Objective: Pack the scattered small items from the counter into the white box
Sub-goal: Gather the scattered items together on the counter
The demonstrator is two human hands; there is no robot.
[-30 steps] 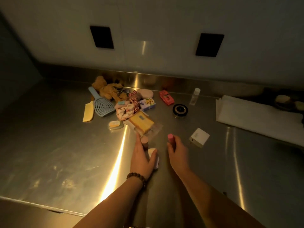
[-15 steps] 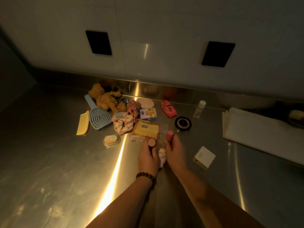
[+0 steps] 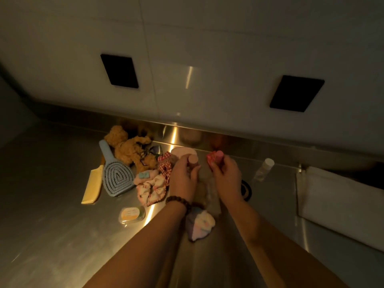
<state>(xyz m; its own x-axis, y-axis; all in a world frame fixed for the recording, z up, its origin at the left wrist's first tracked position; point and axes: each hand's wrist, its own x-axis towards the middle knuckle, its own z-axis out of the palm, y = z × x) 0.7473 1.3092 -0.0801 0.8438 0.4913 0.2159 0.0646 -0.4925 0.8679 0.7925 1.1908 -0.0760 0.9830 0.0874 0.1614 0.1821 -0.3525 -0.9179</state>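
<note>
Fingers (image 3: 188, 163) of the left hand (image 3: 182, 179) wrap a small tan-capped tube (image 3: 192, 161), held upright; those of the right hand (image 3: 227, 179) close on a pink-capped tube (image 3: 217, 160), with the red toy (image 3: 211, 160) at their tips, whether gripped or only behind them cannot be told. Between the two hands lies a blurred clear packet (image 3: 207, 188). Just left of the left fingers sit a gingham bow (image 3: 165, 167) and a floral scrunchie (image 3: 150, 191), with the blue brush (image 3: 117, 176), yellow comb (image 3: 92, 187) and brown plush toy (image 3: 129, 148) further out. Nearer the wrists rest a pastel bundle (image 3: 200, 224) and a small round tin (image 3: 131, 213). Right of the right fingers are a black tape roll (image 3: 247, 190) and a clear bottle (image 3: 265, 168). Far right on the bench (image 3: 52, 235) lies a white folded shape (image 3: 340, 204), probably the white box, though that is uncertain. The step in hand seems to be gathering: both hands are loaded. Next, the load likely needs carrying rightward to the box, and the box may need opening first.
</note>
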